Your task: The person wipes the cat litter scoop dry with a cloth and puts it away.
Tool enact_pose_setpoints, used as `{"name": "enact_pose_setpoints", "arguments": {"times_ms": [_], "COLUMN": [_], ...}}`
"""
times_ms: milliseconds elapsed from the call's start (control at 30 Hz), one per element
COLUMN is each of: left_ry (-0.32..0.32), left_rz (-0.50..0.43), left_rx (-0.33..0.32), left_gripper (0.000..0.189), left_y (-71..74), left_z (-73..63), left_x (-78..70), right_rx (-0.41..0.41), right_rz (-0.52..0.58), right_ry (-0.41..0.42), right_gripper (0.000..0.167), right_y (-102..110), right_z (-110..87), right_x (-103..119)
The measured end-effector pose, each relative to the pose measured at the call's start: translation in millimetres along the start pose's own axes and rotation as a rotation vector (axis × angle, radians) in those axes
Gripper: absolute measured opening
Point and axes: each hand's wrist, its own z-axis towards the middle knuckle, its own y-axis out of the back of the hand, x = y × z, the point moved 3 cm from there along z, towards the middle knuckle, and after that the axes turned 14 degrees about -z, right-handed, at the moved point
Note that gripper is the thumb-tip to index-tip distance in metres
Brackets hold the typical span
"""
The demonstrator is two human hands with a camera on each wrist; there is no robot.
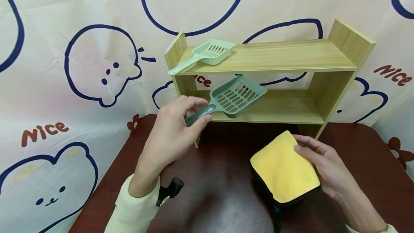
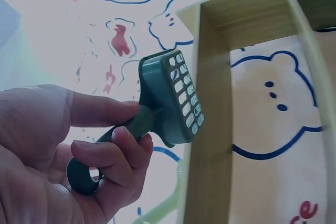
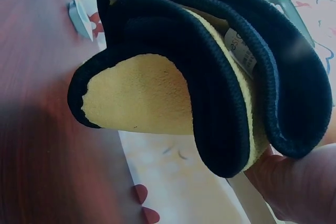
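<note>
The left hand [image 1: 176, 128] holds a dark green slotted scoop [image 1: 237, 96] by its handle, thumb on one side and fingers curled on the other. The scoop's basket extends beyond the fingertips, up and to the right, in front of the shelf unit [image 1: 278, 60]. Seen from the left wrist, the handle's end, pierced by a hole, sits close to the palm, and the basket is just beside the unit's side panel; whether the two touch I cannot tell.

The right hand [image 1: 323, 164] pinches a yellow cloth [image 1: 284, 168] with black edging at its right side, the thumb on the yellow face and the fingers mostly hidden behind. The cloth lies to the left of that hand, held above the table [image 1: 106, 190], in front of the unit's right half. The right wrist view shows it bent into several layers, yellow and black, with a white label [image 3: 240, 48] between them.

The shelf unit stands along the table's back edge, between the two rounded back corners. A light green scoop [image 1: 215, 51] rests at the left end of its top shelf, the handle sticking out over the front edge.
</note>
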Motion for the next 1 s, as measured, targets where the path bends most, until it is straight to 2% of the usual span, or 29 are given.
{"name": "enact_pose_setpoints", "arguments": {"times_ms": [200, 400, 567, 767, 1000], "left_ry": [-0.014, -0.004, -0.051, -0.059, 0.004], "left_rz": [0.013, 0.009, 0.019, 0.028, 0.019], "left_rx": [0.019, 0.059, 0.038, 0.028, 0.005], "left_gripper": [0.027, 0.028, 0.029, 0.030, 0.029], "left_y": [5.8, 7.9, 12.0, 9.8, 0.9], "left_z": [9.3, 8.1, 10.4, 34.0, 71.5], "left_x": [-16.7, -25.6, -34.8, -42.1, -42.8], "right_rx": [0.002, 0.006, 0.012, 0.017, 0.011], "right_rz": [-0.004, -0.006, -0.002, 0.002, 0.000], "right_ry": [-0.001, 0.003, 0.017, 0.032, 0.013], "right_gripper": [0.031, 0.031, 0.032, 0.033, 0.033], "right_y": [-1.4, -3.8, -4.8, -5.5, -6.4], "right_z": [-1.4, -1.8, -0.8, -0.7, -2.9], "right_x": [-2.7, -4.0, -2.7, -1.8, -4.6]}}
